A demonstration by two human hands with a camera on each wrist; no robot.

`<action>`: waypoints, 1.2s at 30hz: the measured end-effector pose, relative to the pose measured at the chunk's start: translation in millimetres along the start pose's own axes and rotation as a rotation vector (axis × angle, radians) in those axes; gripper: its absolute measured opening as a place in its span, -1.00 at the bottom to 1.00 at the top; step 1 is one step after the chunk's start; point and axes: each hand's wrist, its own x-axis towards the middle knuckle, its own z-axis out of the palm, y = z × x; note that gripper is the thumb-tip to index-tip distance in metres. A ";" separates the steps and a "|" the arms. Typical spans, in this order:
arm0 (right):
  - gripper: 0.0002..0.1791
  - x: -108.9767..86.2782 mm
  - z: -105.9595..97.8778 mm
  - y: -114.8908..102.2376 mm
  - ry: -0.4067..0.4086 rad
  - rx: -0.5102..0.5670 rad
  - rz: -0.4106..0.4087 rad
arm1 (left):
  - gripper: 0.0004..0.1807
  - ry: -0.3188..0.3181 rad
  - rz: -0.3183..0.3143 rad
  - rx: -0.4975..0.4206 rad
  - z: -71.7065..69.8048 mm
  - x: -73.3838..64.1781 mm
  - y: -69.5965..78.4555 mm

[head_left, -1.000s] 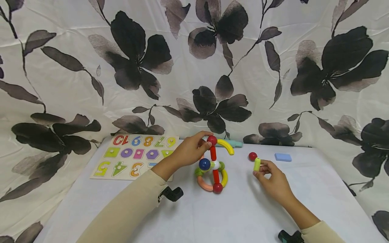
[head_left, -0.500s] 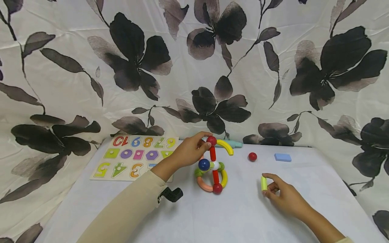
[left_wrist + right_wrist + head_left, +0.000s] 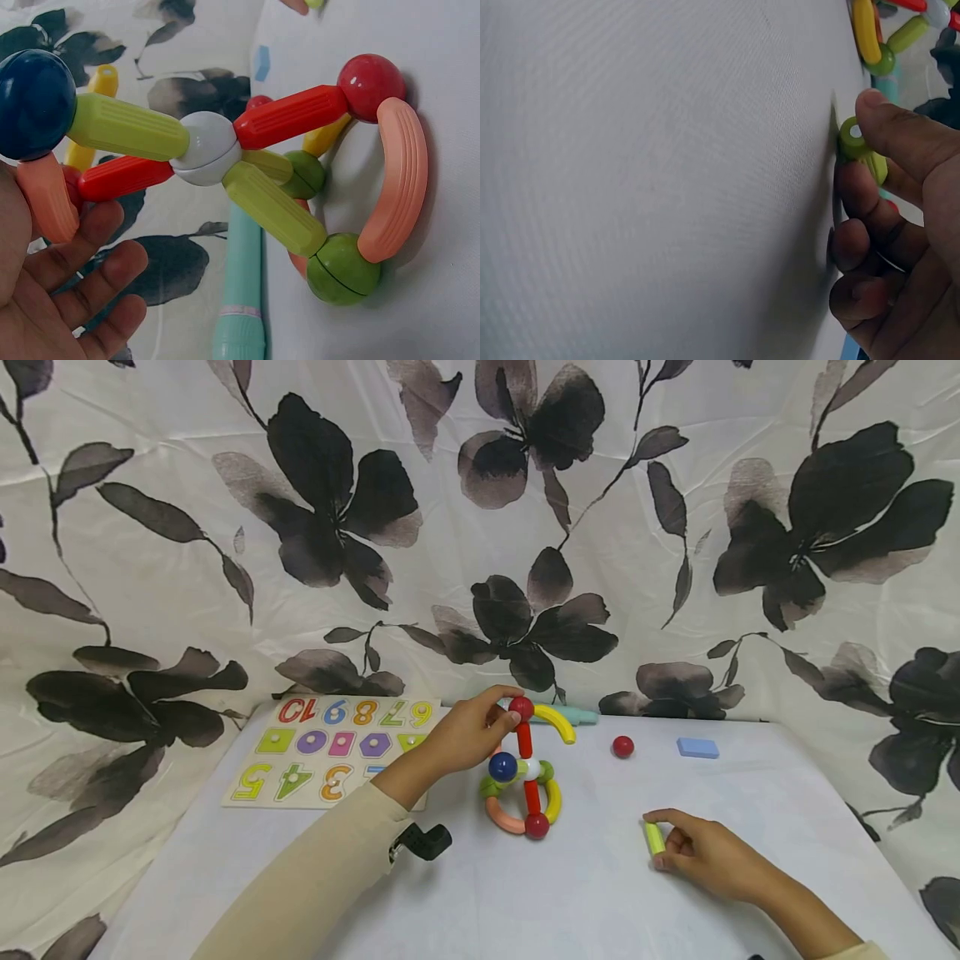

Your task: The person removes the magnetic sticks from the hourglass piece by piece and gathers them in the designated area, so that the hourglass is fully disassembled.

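Observation:
A toy of magnetic rods and balls (image 3: 532,800) stands mid-table. My left hand (image 3: 468,731) grips its top, with thumb and finger at the upper red ball (image 3: 522,707). In the left wrist view, red and lime rods meet at a white ball (image 3: 206,148). A blue ball (image 3: 36,103) and a green ball (image 3: 343,268) sit at rod ends, and a curved peach rod (image 3: 397,176) runs beside a red ball (image 3: 371,86). To the right, low over the table, my right hand (image 3: 708,853) pinches a short lime rod (image 3: 655,839); the right wrist view shows its round end (image 3: 853,135).
A number and shape puzzle board (image 3: 281,764) lies at the left. Behind the toy is a teal tube-like item (image 3: 577,716). A loose red ball (image 3: 622,747) and a blue block (image 3: 697,747) lie at the back right. Floral cloth (image 3: 487,527) hangs behind the table.
My right hand has drawn back toward the table's front and slightly right, away from the loose red ball, carrying the lime rod, which is now tilted. My left hand and the toy have stayed put.

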 end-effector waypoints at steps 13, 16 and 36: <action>-0.33 -0.8 -4.0 -0.3 0.081 -0.026 -0.064 | -0.47 0.002 0.006 0.006 2.7 0.5 -1.6; -0.38 2.9 -3.5 -8.7 0.183 -0.054 -0.078 | -0.48 0.002 0.013 0.004 2.8 0.6 -1.4; -0.51 58.6 32.2 -161.2 0.422 0.081 -0.255 | -0.47 0.006 0.028 0.014 -0.4 -0.7 0.2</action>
